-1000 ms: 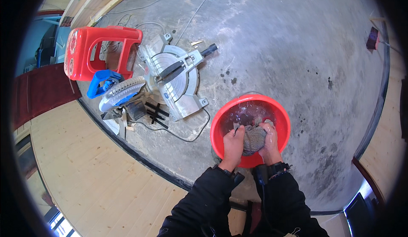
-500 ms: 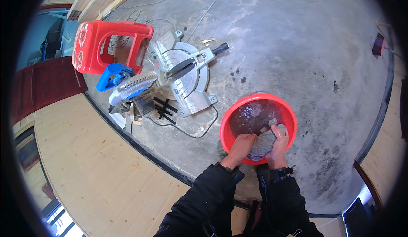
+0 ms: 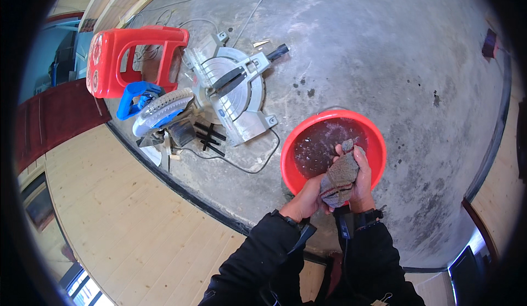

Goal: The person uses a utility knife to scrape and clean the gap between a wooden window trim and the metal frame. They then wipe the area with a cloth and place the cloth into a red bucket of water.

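Note:
A wet grey-brown cloth point(image 3: 339, 181) with a dark stripe is bunched up between my two hands, over the near side of a red bucket point(image 3: 287, 166). My left hand point(image 3: 309, 197) grips its lower left side. On the right, my right hand point(image 3: 362, 177) wraps round the cloth, and one end pokes up past the fingers. Murky water point(image 3: 315, 146) with pale bubbles or flecks lies in the bucket.
A mitre saw point(image 3: 233, 89) with a blue handle rests on the concrete floor, left of the bucket. Beside it a red plastic stool point(image 3: 110, 59) lies tipped over. A cable point(image 3: 258, 170) runs from the saw. Wooden planks point(image 3: 132, 212) border the floor at left.
My hands have lifted the cloth up and nearer to me, and it is bunched tighter. The view has shifted slightly.

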Action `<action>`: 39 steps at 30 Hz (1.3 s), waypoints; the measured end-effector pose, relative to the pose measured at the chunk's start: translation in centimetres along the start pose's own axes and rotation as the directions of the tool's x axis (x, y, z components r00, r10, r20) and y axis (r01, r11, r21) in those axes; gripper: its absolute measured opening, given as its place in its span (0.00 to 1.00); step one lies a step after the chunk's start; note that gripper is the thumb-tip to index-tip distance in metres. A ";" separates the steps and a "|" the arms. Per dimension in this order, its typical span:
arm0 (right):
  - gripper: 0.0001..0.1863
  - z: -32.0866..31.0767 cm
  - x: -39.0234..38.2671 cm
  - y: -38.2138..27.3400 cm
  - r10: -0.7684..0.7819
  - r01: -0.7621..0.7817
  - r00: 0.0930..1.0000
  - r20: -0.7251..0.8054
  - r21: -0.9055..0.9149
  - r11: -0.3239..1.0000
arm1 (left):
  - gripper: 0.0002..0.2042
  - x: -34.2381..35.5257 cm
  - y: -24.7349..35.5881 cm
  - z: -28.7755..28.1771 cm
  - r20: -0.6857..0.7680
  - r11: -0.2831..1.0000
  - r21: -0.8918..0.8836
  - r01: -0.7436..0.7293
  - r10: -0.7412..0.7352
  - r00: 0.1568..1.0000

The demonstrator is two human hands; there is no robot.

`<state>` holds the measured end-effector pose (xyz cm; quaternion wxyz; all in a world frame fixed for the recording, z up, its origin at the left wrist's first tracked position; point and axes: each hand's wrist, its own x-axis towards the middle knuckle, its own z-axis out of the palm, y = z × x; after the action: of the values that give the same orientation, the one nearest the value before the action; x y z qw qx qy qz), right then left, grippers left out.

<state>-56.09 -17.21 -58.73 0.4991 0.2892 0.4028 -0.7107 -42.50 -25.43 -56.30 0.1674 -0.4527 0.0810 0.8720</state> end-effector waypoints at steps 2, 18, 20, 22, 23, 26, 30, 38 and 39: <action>0.14 -0.3 0.3 -0.4 0.039 -0.038 0.999 -0.027 0.017 0.999 | 0.20 0.7 -0.4 0.2 -0.132 0.991 0.130 -0.018 0.036 0.991; 0.09 -0.2 0.7 -1.0 0.260 -0.265 0.950 -0.173 -0.009 0.964 | 0.47 -3.8 1.3 0.8 0.388 -0.099 0.903 -0.418 0.609 0.692; 0.10 0.0 -0.5 -0.8 0.298 -0.302 0.950 0.094 0.036 0.953 | 0.48 -3.5 1.4 0.9 0.470 -0.148 0.854 -0.498 0.629 0.619; 0.12 0.0 -1.6 -0.3 0.269 -0.262 0.963 0.035 -0.132 0.956 | 0.46 -3.0 2.1 0.9 0.612 -0.272 0.752 -0.600 0.626 0.484; 0.13 0.1 -1.8 -0.1 0.257 -0.243 0.965 0.051 -0.193 0.951 | 0.44 -3.0 2.4 0.9 0.629 -0.292 0.744 -0.602 0.611 0.481; 0.16 0.2 -2.4 0.3 0.248 -0.210 0.965 0.084 -0.318 0.925 | 0.37 -3.0 3.4 1.3 0.674 -0.355 0.718 -0.599 0.570 0.470; 0.18 0.0 -2.8 0.1 0.376 -0.365 0.927 0.002 -0.236 0.901 | 0.31 -2.5 3.5 2.3 0.680 -0.385 0.722 -0.575 0.547 0.488; 0.07 -3.7 1.5 2.7 0.249 -0.251 0.968 -0.027 -0.054 0.967 | 0.24 0.2 0.8 3.1 0.418 -0.141 0.797 -0.587 0.830 0.369; 0.05 -4.1 2.1 2.8 0.292 -0.304 0.946 -0.143 -0.069 0.950 | 0.23 0.5 0.5 3.2 0.375 -0.119 0.805 -0.581 0.861 0.343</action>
<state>-54.13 -15.16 -63.33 0.5858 0.3699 0.4182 -0.5875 -45.42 -24.88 -54.83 -0.1607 -0.2869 0.7644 0.5547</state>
